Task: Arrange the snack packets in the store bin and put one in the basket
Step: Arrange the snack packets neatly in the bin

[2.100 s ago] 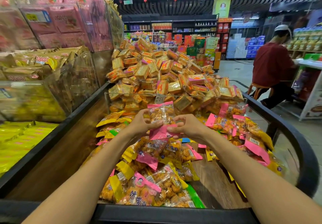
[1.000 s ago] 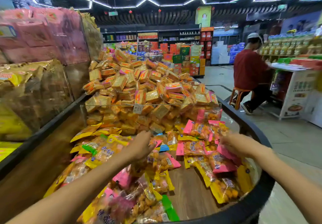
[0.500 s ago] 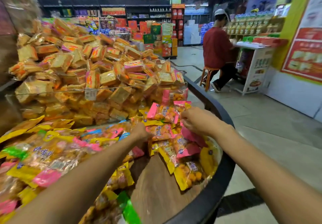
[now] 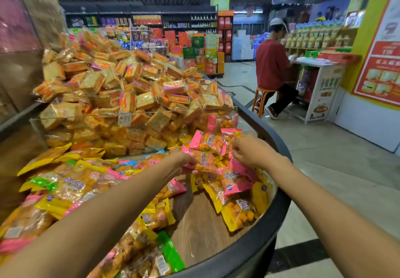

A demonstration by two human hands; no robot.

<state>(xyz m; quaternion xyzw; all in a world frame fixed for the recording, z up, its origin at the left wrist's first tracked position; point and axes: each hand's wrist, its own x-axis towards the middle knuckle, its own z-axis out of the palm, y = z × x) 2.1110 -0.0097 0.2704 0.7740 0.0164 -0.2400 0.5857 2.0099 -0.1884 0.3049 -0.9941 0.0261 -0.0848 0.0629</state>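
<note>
Pink-edged clear packets (image 4: 208, 142) of orange snack balls lie heaped at the right end of the wood-floored bin (image 4: 255, 254), beside yellow and green ones. Left hand (image 4: 184, 158) pinches a pink packet (image 4: 202, 161) at the heap, while right hand (image 4: 252, 152), fingers curled, grips another packet's edge just beside it.

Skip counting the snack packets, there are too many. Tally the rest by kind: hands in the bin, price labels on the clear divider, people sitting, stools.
Hands, each pinching a pink-ended packet: 2 (left hand, right hand)
Price label on the clear divider: 1
Seated person: 1
Stool: 1
Total: 5
</note>
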